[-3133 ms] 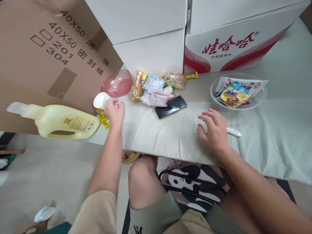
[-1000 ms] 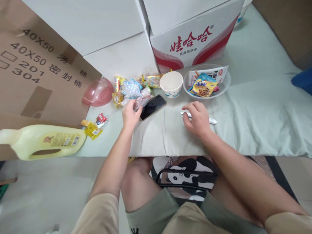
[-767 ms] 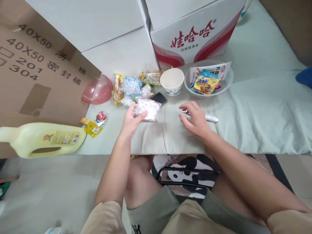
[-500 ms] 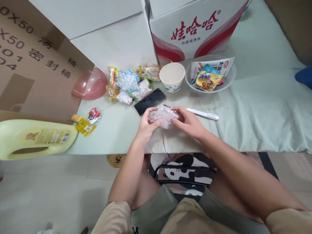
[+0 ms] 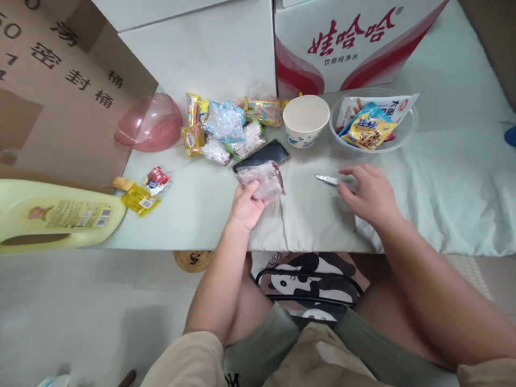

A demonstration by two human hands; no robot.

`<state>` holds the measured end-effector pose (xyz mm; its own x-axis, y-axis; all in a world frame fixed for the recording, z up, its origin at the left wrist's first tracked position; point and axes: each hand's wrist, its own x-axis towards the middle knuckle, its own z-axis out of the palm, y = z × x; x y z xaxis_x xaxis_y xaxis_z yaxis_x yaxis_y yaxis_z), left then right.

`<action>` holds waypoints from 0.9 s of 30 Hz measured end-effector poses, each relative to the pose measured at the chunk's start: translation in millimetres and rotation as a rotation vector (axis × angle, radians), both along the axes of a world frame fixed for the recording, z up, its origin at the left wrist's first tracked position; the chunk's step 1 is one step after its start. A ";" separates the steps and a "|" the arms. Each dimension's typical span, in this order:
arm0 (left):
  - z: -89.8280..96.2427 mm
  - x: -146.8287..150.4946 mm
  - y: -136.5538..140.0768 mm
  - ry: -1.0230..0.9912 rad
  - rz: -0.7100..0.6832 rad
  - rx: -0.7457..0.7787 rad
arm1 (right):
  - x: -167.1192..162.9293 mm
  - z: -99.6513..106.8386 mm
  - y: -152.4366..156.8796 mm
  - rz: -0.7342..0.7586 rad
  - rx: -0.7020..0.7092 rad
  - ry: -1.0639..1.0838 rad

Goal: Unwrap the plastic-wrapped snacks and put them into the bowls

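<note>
Heap of wrapped snacks (image 5: 226, 122), eleven o'clock from the film-wrapped packet (image 5: 266, 181): apparently not yet opened. Clear basin (image 5: 409, 131), two o'clock: snack bags inside. Right hand (image 5: 371, 196), three o'clock: fingers half-curled at the knife (image 5: 325, 179), grip uncertain. Left hand (image 5: 246, 207), seven o'clock: pinching film-wrapped packet, seemingly uncut. Knife, three o'clock: apart from packet.

Left hand (image 5: 245, 209): one, centre. Right hand (image 5: 373, 196): one, 3 o'clock. Flat reddish packet in clear wrap (image 5: 266, 180): one, centre. Slim white-and-silver tool (image 5: 325, 179): one, 3 o'clock. Black rectangular phone (image 5: 268, 152): one, 12 o'clock. Bowls: three; white blue-printed paper bowl (image 5: 302, 138), 1 o'clock; round clear plastic bowl (image 5: 411, 134), 2 o'clock; pink translucent plastic bowl (image 5: 151, 126), 10 o'clock. Pale-yellow plastic bottle (image 5: 60, 212): one, 9 o'clock.
</note>
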<state>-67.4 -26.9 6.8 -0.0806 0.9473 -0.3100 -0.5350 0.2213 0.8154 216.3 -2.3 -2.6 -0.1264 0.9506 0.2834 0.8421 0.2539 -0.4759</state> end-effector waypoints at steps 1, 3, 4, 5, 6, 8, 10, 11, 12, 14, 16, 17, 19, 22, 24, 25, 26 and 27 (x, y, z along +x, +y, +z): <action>0.4 -1.6 -0.4 0.000 0.007 -0.015 | 5.2 -2.9 -1.2 0.022 -0.007 -0.080; 0.2 -2.0 -1.5 0.020 -0.012 -0.017 | 10.8 -6.7 -3.3 0.046 -0.027 -0.169; -0.4 -1.1 -2.1 0.034 -0.039 -0.007 | 11.4 -7.0 -4.1 0.050 -0.031 -0.179; -1.4 0.3 -2.4 0.054 -0.069 0.009 | 10.8 -6.3 -4.8 0.049 -0.033 -0.164; -2.8 2.2 -2.5 0.086 -0.090 0.031 | 9.1 -4.6 -5.5 0.050 -0.033 -0.125; -6.3 6.5 -1.6 0.216 -0.079 0.097 | 2.9 0.9 -8.0 0.090 -0.032 0.002; -10.0 11.1 0.3 0.415 -0.037 0.174 | -6.2 7.0 -12.6 0.165 -0.034 0.130; -11.8 13.4 1.3 0.517 -0.032 0.207 | -11.6 9.6 -15.5 0.197 -0.041 0.171; -13.3 15.8 2.2 0.608 -0.045 0.233 | -17.2 11.7 -18.5 0.222 -0.050 0.194; -16.0 20.6 3.1 0.737 -0.105 0.265 | -28.4 14.2 -23.9 0.238 -0.073 0.201; -18.3 25.2 3.3 0.804 -0.164 0.286 | -37.8 15.0 -26.9 0.233 -0.076 0.186; -19.4 26.9 3.5 0.812 -0.183 0.298 | -41.1 15.0 -27.2 0.229 -0.068 0.173; -21.2 28.4 4.5 0.772 -0.199 0.323 | -43.6 15.0 -25.4 0.219 -0.057 0.149; -22.8 23.6 8.1 0.642 -0.145 0.336 | -35.8 15.7 -19.3 0.190 -0.103 0.111; -23.3 17.5 10.2 0.583 -0.089 0.325 | -24.6 16.5 -14.8 0.129 -0.148 0.059; -23.4 14.8 10.5 0.573 -0.078 0.320 | -18.4 16.7 -12.7 0.086 -0.163 0.026; -23.5 12.9 10.0 0.580 -0.085 0.322 | -12.3 16.7 -10.9 0.039 -0.174 -0.007; -23.5 11.9 8.8 0.607 -0.107 0.330 | -6.7 16.4 -9.3 -0.008 -0.181 -0.039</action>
